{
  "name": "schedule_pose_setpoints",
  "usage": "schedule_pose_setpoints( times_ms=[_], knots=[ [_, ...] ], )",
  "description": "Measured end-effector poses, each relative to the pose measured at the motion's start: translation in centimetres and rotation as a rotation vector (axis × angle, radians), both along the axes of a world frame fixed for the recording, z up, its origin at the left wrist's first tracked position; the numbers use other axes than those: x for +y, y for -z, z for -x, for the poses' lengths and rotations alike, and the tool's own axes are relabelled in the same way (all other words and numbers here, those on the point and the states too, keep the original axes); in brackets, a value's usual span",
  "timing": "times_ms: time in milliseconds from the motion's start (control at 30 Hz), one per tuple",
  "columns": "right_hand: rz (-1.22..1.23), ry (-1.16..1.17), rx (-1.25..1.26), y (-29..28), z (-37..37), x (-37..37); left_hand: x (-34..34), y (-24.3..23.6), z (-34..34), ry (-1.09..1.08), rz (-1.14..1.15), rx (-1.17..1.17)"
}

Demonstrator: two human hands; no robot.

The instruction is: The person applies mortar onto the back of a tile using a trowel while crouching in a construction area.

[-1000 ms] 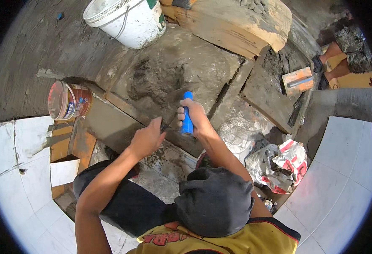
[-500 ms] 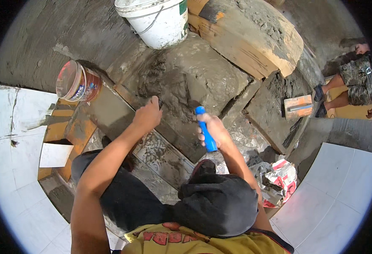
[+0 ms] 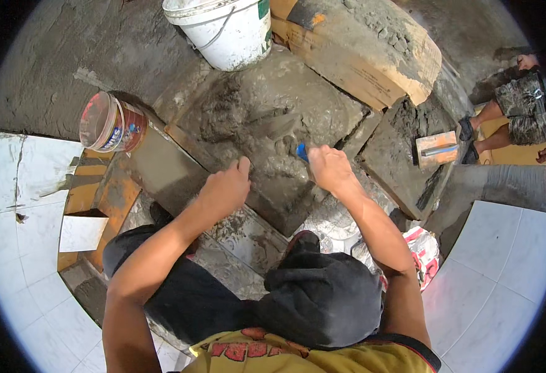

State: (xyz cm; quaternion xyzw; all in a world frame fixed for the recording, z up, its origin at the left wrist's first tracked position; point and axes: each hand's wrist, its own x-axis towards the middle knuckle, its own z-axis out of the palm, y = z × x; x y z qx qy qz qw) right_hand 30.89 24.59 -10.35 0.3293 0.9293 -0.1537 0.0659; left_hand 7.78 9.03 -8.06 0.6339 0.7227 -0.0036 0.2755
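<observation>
A mound of wet grey mortar (image 3: pixel 223 112) lies spread in front of me. My right hand (image 3: pixel 333 169) is closed around a blue-handled trowel (image 3: pixel 302 151); only the handle's end shows clearly, and its blade is hard to tell from the mortar. My left hand (image 3: pixel 226 189) hangs over the near left edge of the mortar, fingers curled and thumb up. Whatever it holds, if anything, is hidden.
A white bucket (image 3: pixel 232 40) stands beyond the mortar, near a mortar-covered cardboard piece (image 3: pixel 360 68). A clear reddish bucket (image 3: pixel 137 127) is at left, a float (image 3: pixel 437 149) at right. Someone's legs (image 3: pixel 493 124) show far right. White tiles (image 3: pixel 490 248) flank me.
My right hand has moved forward and turned, so less of the blue handle shows. My left hand has shifted slightly right and nearer to me.
</observation>
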Motion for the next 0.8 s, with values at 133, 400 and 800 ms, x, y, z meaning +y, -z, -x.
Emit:
schedule_pose_setpoints(
  times_ms=[133,400,800],
  knots=[
    [0.058,0.057,0.044,-3.5,-2.0,-1.2,0.2,3.2,1.4,-0.025,-0.013,0.078],
    [0.366,0.475,0.192,2.0,-7.8,-3.3,0.0,2.4,5.8,-0.306,-0.181,-0.089],
    [0.043,0.785,0.334,16.8,-16.1,-1.4,-0.6,0.1,7.2,-0.348,-0.254,-0.250]
  ],
)
